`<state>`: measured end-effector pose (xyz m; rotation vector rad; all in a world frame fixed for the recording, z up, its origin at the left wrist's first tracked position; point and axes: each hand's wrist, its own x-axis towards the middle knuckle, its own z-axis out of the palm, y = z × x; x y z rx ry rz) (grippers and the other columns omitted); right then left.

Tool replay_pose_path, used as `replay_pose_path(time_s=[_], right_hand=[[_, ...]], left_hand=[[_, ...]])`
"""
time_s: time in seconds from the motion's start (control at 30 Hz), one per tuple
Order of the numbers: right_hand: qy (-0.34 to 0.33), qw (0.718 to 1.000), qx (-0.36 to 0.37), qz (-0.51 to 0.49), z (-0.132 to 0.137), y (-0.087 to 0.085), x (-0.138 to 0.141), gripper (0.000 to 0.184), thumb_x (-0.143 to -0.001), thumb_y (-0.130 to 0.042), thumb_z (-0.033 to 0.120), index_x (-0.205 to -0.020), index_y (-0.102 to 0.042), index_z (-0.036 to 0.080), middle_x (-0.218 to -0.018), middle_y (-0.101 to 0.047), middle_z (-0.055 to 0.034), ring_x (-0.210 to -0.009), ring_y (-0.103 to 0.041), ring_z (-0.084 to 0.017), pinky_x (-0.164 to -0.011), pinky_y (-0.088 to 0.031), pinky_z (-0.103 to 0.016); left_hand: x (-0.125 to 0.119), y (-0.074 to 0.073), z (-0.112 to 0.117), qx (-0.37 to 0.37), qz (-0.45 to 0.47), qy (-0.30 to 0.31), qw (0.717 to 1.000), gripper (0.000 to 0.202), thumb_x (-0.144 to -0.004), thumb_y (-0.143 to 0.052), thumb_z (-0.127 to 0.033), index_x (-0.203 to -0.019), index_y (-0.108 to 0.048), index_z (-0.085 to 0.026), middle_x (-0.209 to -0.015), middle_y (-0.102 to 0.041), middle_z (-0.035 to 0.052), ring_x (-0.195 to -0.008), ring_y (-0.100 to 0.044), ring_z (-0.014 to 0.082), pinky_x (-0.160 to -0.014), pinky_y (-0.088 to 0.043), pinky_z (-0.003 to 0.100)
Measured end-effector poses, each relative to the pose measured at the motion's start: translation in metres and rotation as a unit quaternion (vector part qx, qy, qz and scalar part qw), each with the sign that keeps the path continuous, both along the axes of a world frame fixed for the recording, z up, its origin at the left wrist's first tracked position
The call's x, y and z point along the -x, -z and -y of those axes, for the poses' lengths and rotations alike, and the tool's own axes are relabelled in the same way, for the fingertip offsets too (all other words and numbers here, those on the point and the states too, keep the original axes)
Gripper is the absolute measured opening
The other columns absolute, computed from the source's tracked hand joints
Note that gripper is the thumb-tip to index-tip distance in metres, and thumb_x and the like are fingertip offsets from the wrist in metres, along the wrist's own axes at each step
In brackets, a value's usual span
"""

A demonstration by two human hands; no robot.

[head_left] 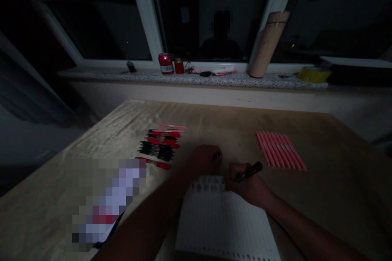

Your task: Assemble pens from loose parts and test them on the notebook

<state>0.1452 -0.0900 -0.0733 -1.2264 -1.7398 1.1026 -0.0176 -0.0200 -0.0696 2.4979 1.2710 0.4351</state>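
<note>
**Over the notepad, a pen in hand**

On the dim wooden worktop (321,195) lies a lined notepad (223,220), its top edge under both hands. The right hand (248,185) is closed around a black pen (248,172), tip down at the top of the page. The left hand (205,158) rests curled just above the pad, pinching a small dark piece that is too dim to identify. Left of the hands sits a group of red and black pens (161,144). To the right, well apart, a tidy row of pink pens (280,150) lies side by side.
</note>
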Motion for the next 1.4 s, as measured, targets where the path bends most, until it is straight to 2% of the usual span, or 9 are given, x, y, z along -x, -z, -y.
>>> replay_pose_path(time_s=[0.27, 0.47, 0.7, 0.9, 0.97, 1.13, 1.27, 1.33, 1.4], right_hand=[[0.044, 0.998, -0.005, -0.039, -0.002, 0.001, 0.001, 0.028, -0.066, -0.056, 0.017, -0.051, -0.033, 0.02, -0.049, -0.033, 0.0071, -0.046, -0.028, -0.007, -0.043, -0.022, -0.021], [-0.005, 1.0, 0.017, -0.022, -0.002, 0.003, -0.002, 0.025, -0.065, -0.056, 0.015, -0.051, -0.036, 0.019, -0.049, -0.038, 0.0067, -0.045, -0.031, -0.006, -0.042, -0.023, -0.02], [0.043, 0.998, 0.014, -0.043, -0.004, 0.003, -0.002, 0.025, -0.064, -0.056, 0.016, -0.051, -0.036, 0.02, -0.047, -0.036, 0.0072, -0.044, -0.031, -0.006, -0.041, -0.021, -0.02], [0.015, 0.999, 0.021, -0.041, -0.002, 0.0, -0.002, 0.027, -0.063, -0.059, 0.014, -0.049, -0.036, 0.019, -0.046, -0.04, 0.0064, -0.043, -0.035, -0.006, -0.04, -0.024, -0.019], [0.036, 0.997, 0.037, -0.064, -0.003, -0.001, -0.004, 0.029, -0.065, -0.061, 0.019, -0.049, -0.037, 0.02, -0.043, -0.042, 0.0061, -0.04, -0.038, -0.006, -0.039, -0.025, -0.019], [0.104, 0.975, 0.075, -0.182, -0.013, -0.003, -0.011, 0.037, -0.073, -0.065, 0.041, -0.056, -0.039, 0.021, -0.037, -0.044, 0.0072, -0.034, -0.041, -0.008, -0.036, -0.027, -0.02], [0.106, 0.96, 0.092, -0.242, -0.018, -0.003, -0.011, 0.039, -0.071, -0.067, 0.046, -0.059, -0.041, 0.021, -0.037, -0.042, 0.0088, -0.032, -0.039, -0.007, -0.035, -0.027, -0.02], [0.113, 0.949, 0.104, -0.275, -0.019, -0.005, -0.011, 0.038, -0.072, -0.065, 0.05, -0.059, -0.044, 0.02, -0.035, -0.039, 0.0092, -0.03, -0.035, -0.007, -0.034, -0.028, -0.02], [0.122, 0.923, 0.138, -0.338, -0.019, -0.011, -0.012, 0.041, -0.074, -0.057, 0.059, -0.062, -0.05, 0.02, -0.033, -0.034, 0.0097, -0.027, -0.029, -0.007, -0.034, -0.028, -0.022]], left_hand=[[-0.001, -0.001, 0.001, -0.008, 0.003, -0.004, 1.0, 0.022, -0.082, -0.047, -0.031, -0.085, -0.064, -0.018, -0.076, -0.065, 0.0019, -0.067, -0.056, 0.0138, -0.064, -0.038, 0.024], [-0.001, -0.004, 0.001, 0.015, 0.001, -0.007, 1.0, 0.023, -0.081, -0.047, -0.031, -0.085, -0.064, -0.017, -0.074, -0.065, 0.0025, -0.066, -0.056, 0.0142, -0.062, -0.038, 0.024], [-0.001, -0.003, 0.001, 0.014, 0.004, -0.004, 1.0, 0.024, -0.081, -0.047, -0.033, -0.087, -0.064, -0.017, -0.075, -0.064, 0.0025, -0.068, -0.056, 0.0141, -0.063, -0.039, 0.024], [0.001, -0.002, 0.0, 0.013, 0.026, 0.001, 1.0, 0.022, -0.08, -0.048, -0.031, -0.084, -0.065, -0.017, -0.072, -0.064, 0.0015, -0.064, -0.055, 0.0128, -0.062, -0.038, 0.023], [0.002, -0.007, 0.002, 0.02, 0.044, 0.015, 0.999, 0.021, -0.08, -0.049, -0.03, -0.082, -0.065, -0.016, -0.072, -0.063, 0.0013, -0.064, -0.054, 0.0119, -0.061, -0.038, 0.022], [-0.001, -0.018, 0.011, 0.027, 0.127, 0.087, 0.988, 0.025, -0.081, -0.049, -0.033, -0.08, -0.065, -0.014, -0.07, -0.062, 0.0015, -0.061, -0.051, 0.0097, -0.059, -0.036, 0.02], [-0.007, -0.016, 0.015, 0.049, 0.16, 0.133, 0.977, 0.029, -0.082, -0.047, -0.036, -0.08, -0.065, -0.013, -0.067, -0.059, 0.0006, -0.058, -0.048, 0.009, -0.057, -0.034, 0.02], [-0.008, -0.012, 0.014, 0.072, 0.178, 0.129, 0.973, 0.029, -0.082, -0.048, -0.035, -0.081, -0.066, -0.012, -0.067, -0.058, 0.0004, -0.059, -0.048, 0.0088, -0.056, -0.033, 0.02], [-0.007, -0.009, 0.012, 0.104, 0.197, 0.111, 0.968, 0.03, -0.081, -0.049, -0.036, -0.081, -0.065, -0.011, -0.064, -0.055, -0.0002, -0.058, -0.046, 0.0085, -0.054, -0.032, 0.019]])
